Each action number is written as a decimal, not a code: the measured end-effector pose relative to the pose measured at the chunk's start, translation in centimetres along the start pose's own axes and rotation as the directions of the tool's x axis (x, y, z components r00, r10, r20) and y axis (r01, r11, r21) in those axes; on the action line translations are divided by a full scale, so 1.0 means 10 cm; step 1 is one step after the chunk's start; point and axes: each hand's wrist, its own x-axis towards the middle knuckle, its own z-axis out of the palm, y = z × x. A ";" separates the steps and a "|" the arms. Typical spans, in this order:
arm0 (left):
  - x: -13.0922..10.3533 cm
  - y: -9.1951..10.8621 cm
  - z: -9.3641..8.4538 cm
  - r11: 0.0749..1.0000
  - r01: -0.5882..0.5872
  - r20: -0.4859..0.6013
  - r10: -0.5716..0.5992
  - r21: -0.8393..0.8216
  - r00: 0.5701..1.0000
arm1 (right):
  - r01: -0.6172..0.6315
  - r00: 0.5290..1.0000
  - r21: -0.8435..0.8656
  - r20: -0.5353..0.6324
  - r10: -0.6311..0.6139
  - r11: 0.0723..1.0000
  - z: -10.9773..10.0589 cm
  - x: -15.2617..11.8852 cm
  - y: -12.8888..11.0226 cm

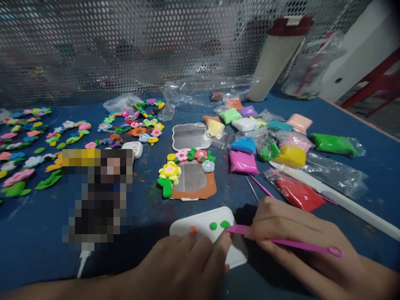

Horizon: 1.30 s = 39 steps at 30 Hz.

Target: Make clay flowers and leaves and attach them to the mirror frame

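Note:
My right hand [300,241] is closed around a pink plastic clay knife [300,246]. The flat blade tip reaches a small green clay piece [225,224] on a white board [203,218]. A second green clay piece [213,226] and a blurry orange-pink spot [193,230] are on the same board. My left hand [187,262] grips the board's near side, its index finger stretched close to the blade and the other fingers bent. Just behind the board lies a mirror frame [193,193] with brown clay along its lower edge and clay flowers and leaves around it.
Bagged coloured clay [243,161] is heaped at the right, near a white comb [353,208]. Clay-flower decorations [139,131] spread across the left. A pixelated object [103,196] with a white cable lies left. A tumbler [278,58] stands by the perforated metal panel [125,50].

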 end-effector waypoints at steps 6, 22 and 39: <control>0.02 -0.01 -0.02 1.000 -0.026 0.046 0.026 0.000 0.999 | -0.020 1.000 0.012 -0.013 0.020 1.000 -0.01 0.02 0.00; 0.04 -0.03 -0.06 0.999 -0.041 0.073 0.039 0.027 0.997 | -0.039 0.999 -0.022 -0.009 0.038 0.999 0.01 0.03 0.02; -0.01 -0.04 -0.08 0.998 -0.061 0.130 0.061 -0.008 0.990 | -0.137 0.988 0.108 -0.050 0.143 0.985 0.02 -0.02 0.05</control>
